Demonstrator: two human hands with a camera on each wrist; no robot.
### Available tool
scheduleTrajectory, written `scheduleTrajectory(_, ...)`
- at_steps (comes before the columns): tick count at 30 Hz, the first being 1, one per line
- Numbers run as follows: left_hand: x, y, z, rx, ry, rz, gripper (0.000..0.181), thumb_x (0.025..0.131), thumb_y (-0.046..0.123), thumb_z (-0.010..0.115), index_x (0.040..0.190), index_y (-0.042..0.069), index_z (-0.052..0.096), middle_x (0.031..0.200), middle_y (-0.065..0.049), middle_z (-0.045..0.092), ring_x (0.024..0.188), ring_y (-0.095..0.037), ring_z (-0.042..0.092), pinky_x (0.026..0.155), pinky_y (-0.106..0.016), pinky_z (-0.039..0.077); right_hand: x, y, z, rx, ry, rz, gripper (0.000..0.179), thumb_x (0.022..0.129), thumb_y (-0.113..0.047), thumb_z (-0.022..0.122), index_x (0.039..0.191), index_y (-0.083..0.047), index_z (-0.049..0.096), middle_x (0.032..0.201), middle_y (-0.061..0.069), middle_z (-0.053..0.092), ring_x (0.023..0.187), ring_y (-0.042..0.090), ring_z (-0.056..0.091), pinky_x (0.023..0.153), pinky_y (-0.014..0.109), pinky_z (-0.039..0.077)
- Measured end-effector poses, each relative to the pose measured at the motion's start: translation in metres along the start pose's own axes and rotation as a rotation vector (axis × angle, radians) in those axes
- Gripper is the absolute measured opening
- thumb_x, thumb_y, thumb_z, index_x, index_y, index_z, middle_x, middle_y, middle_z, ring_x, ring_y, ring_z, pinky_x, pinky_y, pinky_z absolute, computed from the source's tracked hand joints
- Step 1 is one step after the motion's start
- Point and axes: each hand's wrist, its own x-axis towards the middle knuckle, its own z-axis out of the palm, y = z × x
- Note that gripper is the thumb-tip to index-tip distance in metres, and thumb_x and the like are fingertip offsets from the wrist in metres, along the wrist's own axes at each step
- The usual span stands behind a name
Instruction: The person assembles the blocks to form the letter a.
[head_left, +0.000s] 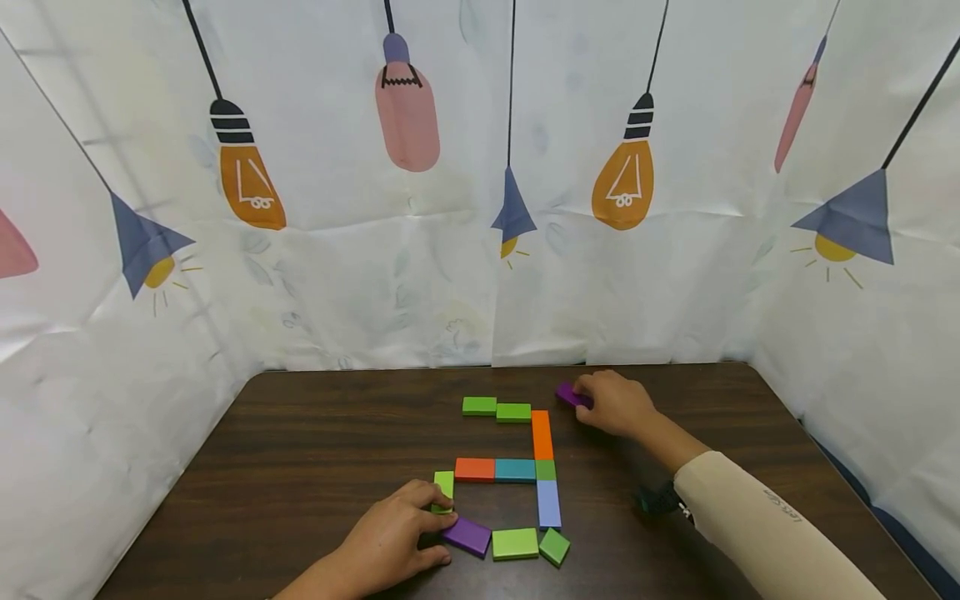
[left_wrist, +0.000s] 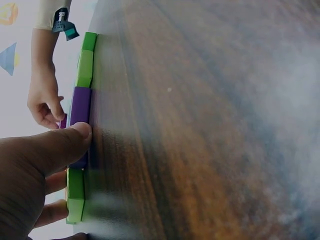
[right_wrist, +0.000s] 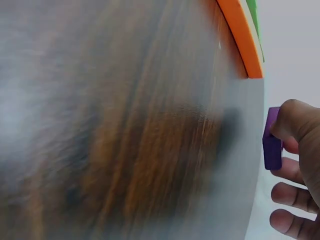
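My left hand (head_left: 401,533) is at the near left of an outline of flat coloured blocks. Its thumb and fingers pinch the left end of a purple block (head_left: 471,537), and a fingertip lies over the light green block (head_left: 444,481) beside it. In the left wrist view the thumb covers part of that purple block (left_wrist: 80,105). Beyond the outline's far right corner, my right hand (head_left: 617,403) pinches another purple block (head_left: 567,393) between thumb and fingers. The right wrist view shows this block (right_wrist: 272,145) raised off the table, with the other fingers spread loosely below.
The outline also has green blocks (head_left: 513,413), an orange block (head_left: 542,435), a red-orange block (head_left: 475,470), a teal block (head_left: 515,471) and a lavender block (head_left: 549,504). A tilted green block (head_left: 554,547) sits at the near right corner. White printed cloth (head_left: 420,292) surrounds the brown table (head_left: 322,433).
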Motion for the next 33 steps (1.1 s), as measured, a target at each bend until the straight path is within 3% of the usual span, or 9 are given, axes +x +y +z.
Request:
scheduleTrajectory(9, 0.001, 0.001, 0.0, 0.008, 0.003, 0.004, 0.042, 0.085, 0.035, 0.086, 0.12, 0.014, 0.079, 0.121, 0.008, 0.063, 0.113, -0.011, 0.056, 0.084, -0.031, 0.057, -0.026, -0.003, -0.01, 0.015, 0.076, -0.086, 0.027, 0.085, -0.029, 0.079, 0.109, -0.017, 0.078, 0.091, -0.004, 0.066, 0.075, 0.012, 0.051, 0.054, 0.028, 0.044)
scheduleTrajectory(16, 0.001, 0.001, 0.0, -0.001, 0.002, 0.004, 0.041, 0.085, 0.035, 0.086, 0.12, 0.014, 0.079, 0.121, 0.009, 0.063, 0.113, -0.011, 0.056, 0.085, -0.032, 0.057, -0.045, -0.007, -0.012, 0.015, 0.09, -0.13, 0.025, 0.083, -0.03, 0.082, 0.106, -0.021, 0.078, 0.086, -0.007, 0.061, 0.073, 0.01, 0.047, 0.052, 0.025, 0.041)
scheduleTrajectory(33, 0.0, 0.0, 0.0, -0.002, -0.002, 0.003, 0.042, 0.085, 0.035, 0.086, 0.12, 0.015, 0.078, 0.122, 0.008, 0.063, 0.114, -0.011, 0.056, 0.083, -0.032, 0.057, -0.084, -0.021, -0.02, 0.034, 0.159, -0.231, 0.027, 0.08, -0.03, 0.085, 0.104, -0.023, 0.078, 0.087, -0.009, 0.062, 0.074, 0.006, 0.047, 0.052, 0.02, 0.039)
